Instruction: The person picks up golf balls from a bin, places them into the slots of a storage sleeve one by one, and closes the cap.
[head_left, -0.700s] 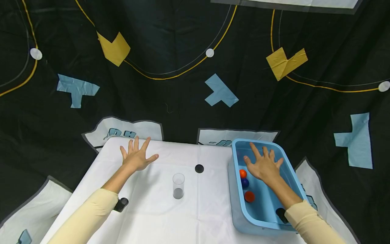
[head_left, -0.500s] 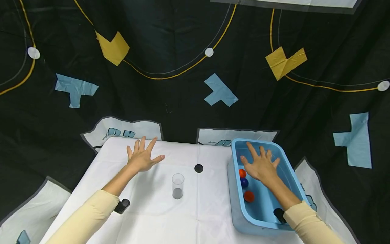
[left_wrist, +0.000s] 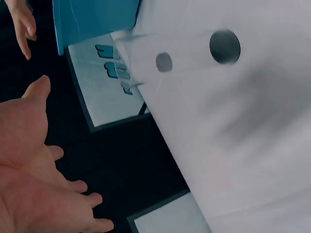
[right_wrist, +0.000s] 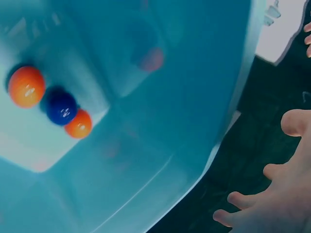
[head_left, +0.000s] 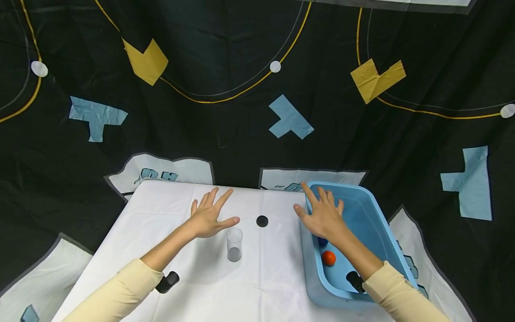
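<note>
My left hand (head_left: 207, 219) hovers over the white table with its fingers spread, just left of a clear cylindrical glass (head_left: 234, 245) that stands upright with a grey bottom. It holds nothing. The right hand (head_left: 323, 218), also spread and holding nothing, is above the left rim of a light blue bin (head_left: 364, 203). Inside the bin, the right wrist view shows an orange ball (right_wrist: 26, 87), a dark blue ball (right_wrist: 61, 108) and a second orange ball (right_wrist: 78, 124) close together. From the head, one orange ball is hidden behind the right hand.
A black disc (head_left: 262, 221) lies on the white table (head_left: 225, 295) between glass and bin. Behind the table hangs a black cloth (head_left: 229, 134) with blue and yellow tape pieces. White patterned sheets (head_left: 173, 170) show past the table's far edge.
The left hand has moved right, closer to the glass. My right hand has shifted left from over the bin's middle to its left rim, covering one orange ball. Glass and bin stay put.
</note>
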Motion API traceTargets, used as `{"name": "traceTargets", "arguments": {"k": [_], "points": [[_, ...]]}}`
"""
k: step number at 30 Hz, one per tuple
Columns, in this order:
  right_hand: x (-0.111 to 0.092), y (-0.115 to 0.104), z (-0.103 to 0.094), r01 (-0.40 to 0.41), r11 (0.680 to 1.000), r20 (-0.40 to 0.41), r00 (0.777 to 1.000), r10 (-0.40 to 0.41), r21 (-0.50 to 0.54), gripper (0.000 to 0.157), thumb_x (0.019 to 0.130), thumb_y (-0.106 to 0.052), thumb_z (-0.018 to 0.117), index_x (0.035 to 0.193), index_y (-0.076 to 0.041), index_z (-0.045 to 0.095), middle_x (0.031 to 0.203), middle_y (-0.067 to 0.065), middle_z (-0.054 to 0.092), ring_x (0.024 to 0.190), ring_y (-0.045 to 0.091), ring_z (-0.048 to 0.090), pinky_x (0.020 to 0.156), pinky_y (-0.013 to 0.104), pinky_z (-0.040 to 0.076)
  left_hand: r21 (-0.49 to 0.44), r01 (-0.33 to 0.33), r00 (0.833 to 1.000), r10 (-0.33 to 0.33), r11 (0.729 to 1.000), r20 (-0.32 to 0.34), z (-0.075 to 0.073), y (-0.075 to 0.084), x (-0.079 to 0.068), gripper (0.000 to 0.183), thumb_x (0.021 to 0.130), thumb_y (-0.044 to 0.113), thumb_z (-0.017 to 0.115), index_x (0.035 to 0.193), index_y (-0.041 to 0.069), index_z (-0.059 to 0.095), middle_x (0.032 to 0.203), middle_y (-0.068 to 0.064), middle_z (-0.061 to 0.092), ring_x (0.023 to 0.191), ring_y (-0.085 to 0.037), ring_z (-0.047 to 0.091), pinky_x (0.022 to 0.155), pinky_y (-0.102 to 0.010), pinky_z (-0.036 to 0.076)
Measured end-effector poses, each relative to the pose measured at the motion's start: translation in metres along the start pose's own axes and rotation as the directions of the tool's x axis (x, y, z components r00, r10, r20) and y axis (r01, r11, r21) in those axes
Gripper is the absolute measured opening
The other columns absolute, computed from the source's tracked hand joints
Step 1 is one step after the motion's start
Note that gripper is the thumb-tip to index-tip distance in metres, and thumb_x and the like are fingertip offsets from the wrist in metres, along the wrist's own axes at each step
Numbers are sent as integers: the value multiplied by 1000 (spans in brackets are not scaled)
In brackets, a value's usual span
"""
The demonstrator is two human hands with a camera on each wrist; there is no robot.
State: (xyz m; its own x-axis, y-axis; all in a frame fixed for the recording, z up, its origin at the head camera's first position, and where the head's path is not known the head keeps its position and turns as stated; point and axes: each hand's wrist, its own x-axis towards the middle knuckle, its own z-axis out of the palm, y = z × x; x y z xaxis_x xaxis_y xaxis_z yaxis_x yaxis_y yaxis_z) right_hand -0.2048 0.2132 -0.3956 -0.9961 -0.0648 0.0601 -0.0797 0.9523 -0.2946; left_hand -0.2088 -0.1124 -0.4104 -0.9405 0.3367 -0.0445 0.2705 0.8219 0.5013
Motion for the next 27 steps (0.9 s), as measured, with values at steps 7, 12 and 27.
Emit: {"name": "traceTargets", "arguments": {"k": [7,12,27], "points": [[-2,-18,8,72,993,-15,997,-71,95,72,97,-47,56,160,-25,31,158,28,35,145,50,31,109,78,17,-95,-25,992,37,995,121,19,-1,-9,96,86,53,75,161,18,27,164,-31,18,150,-51,21,111,-79,13],[-4,-30,14,77,981,46,995,-87,180,71,97,-47,56,160,-25,32,158,23,39,146,46,34,110,76,20,-214,-8,986,43,977,160,37,-9,-14,103,80,46,84,161,18,27,160,-28,30,139,-50,42,108,-71,33],[-7,-43,22,-48,924,277,959,-64,379,75,91,-36,72,156,-25,38,150,22,50,127,44,57,95,62,51,-428,149,986,-99,891,137,79,-37,-14,108,62,25,97,154,25,41,140,-15,59,131,-36,56,102,-58,46]]}}
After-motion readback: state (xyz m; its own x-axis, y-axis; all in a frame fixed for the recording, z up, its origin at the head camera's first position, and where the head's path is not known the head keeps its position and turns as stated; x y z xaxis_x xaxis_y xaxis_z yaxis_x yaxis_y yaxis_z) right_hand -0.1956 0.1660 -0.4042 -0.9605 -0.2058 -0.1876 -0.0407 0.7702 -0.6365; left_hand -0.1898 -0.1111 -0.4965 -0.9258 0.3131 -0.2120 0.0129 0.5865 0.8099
